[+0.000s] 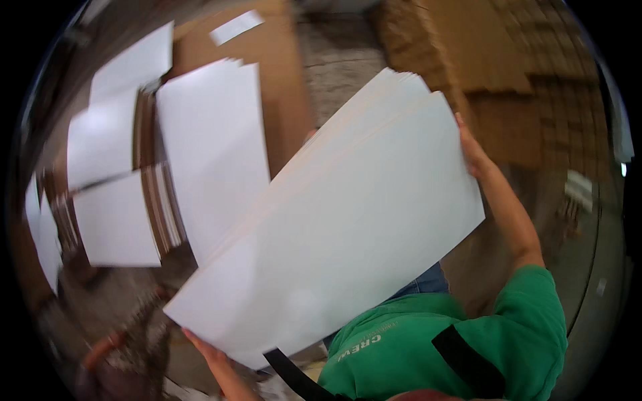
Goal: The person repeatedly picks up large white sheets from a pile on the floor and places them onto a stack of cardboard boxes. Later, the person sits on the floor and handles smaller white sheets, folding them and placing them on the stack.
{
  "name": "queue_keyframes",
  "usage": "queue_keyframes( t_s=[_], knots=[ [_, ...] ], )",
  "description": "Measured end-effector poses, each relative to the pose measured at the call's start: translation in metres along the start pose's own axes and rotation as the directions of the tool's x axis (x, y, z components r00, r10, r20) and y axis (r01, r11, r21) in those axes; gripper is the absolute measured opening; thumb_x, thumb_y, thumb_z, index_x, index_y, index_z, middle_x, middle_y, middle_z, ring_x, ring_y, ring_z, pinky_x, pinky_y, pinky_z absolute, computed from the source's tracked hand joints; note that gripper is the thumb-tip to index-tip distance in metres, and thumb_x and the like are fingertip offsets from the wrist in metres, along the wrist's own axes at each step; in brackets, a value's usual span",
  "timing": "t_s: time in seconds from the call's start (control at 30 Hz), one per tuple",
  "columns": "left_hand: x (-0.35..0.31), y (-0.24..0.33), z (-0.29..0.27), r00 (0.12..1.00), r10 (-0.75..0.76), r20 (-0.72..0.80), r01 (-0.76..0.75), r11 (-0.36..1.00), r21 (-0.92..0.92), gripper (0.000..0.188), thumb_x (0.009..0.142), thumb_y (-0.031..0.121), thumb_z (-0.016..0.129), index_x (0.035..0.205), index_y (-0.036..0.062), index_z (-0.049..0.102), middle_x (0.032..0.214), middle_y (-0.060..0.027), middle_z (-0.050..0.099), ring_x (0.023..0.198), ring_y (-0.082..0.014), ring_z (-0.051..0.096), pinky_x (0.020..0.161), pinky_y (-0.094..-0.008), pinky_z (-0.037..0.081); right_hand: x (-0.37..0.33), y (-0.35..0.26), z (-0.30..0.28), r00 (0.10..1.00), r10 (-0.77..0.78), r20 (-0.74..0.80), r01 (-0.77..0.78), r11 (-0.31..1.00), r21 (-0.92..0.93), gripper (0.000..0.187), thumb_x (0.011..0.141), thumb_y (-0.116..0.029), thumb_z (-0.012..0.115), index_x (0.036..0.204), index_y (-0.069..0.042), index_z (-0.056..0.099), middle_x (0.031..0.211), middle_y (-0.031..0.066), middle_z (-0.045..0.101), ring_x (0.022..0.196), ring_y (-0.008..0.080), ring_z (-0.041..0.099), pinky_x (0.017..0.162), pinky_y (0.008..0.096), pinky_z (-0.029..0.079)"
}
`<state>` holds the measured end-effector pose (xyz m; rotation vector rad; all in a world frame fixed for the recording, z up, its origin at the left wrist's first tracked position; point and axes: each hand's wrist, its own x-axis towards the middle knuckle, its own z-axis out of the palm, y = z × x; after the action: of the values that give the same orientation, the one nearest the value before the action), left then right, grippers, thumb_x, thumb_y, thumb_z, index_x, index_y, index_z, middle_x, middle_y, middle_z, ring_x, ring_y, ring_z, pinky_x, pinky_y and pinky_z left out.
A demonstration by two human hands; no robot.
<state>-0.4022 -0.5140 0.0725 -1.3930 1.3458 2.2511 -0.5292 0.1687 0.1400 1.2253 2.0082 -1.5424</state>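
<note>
The person in the green shirt [428,334] holds a big sheaf of white sheets [341,220] slantwise in front of the body, one corner low on the left, the other end raised to the right. The left hand [212,357] grips it by the lower left edge, and the right hand [473,152] has it by the short edge at the far right. Most of the fingers are hidden from me behind the sheets, so I can't tell how far they are curled. The sheets aren't squared up: their upper edges fan out, thin layers peeking past one another.

Part of the sheaf overlaps, in my view, a tall white pile [210,127] on the left; whether they touch I can't say. Beyond that sit shorter white stacks [117,227], with brown and pale layers showing along their sides. A small white strip [236,28] lies by itself on the brown board [284,73] at the back. Brown cardboard [491,50] spreads out at the upper right. At the lower left, a blurred arm of another person [103,351] shows, near a patterned garment [147,344].
</note>
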Motion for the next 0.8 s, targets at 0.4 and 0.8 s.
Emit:
queue_keyframes(
  t_s=[0.4, 0.8],
  knots=[
    [-0.042, -0.034, 0.066, 0.968, -0.048, 0.246, -0.072, 0.887, 0.455, 0.067, 0.085, 0.057, 0.035, 0.134, 0.0113, 0.029, 0.134, -0.0052, 0.035, 0.121, -0.0234, 0.035, 0.098, -0.036, 0.031, -0.105, 0.301, -0.128, 0.987, 0.144, 0.069, -0.158, 0.825, 0.543, 0.081, 0.08, -0.07, 0.022, 0.134, -0.011, 0.031, 0.135, 0.0092, 0.035, 0.123, 0.0239, 0.033, 0.1, 0.0359, 0.028],
    [-0.112, -0.161, 0.145, 0.926, -0.18, 0.332, -0.166, 0.595, 0.786, 0.077, 0.079, 0.059, 0.046, 0.134, 0.009, 0.029, 0.135, -0.0081, 0.034, 0.12, -0.0261, 0.034, 0.099, -0.0377, 0.028, -0.214, 0.542, -0.248, 0.951, 0.299, -0.077, -0.189, 0.76, 0.622, 0.076, 0.084, -0.065, 0.017, 0.136, -0.011, 0.025, 0.138, 0.0074, 0.029, 0.126, 0.0236, 0.028, 0.101, 0.0386, 0.028]
  ],
)
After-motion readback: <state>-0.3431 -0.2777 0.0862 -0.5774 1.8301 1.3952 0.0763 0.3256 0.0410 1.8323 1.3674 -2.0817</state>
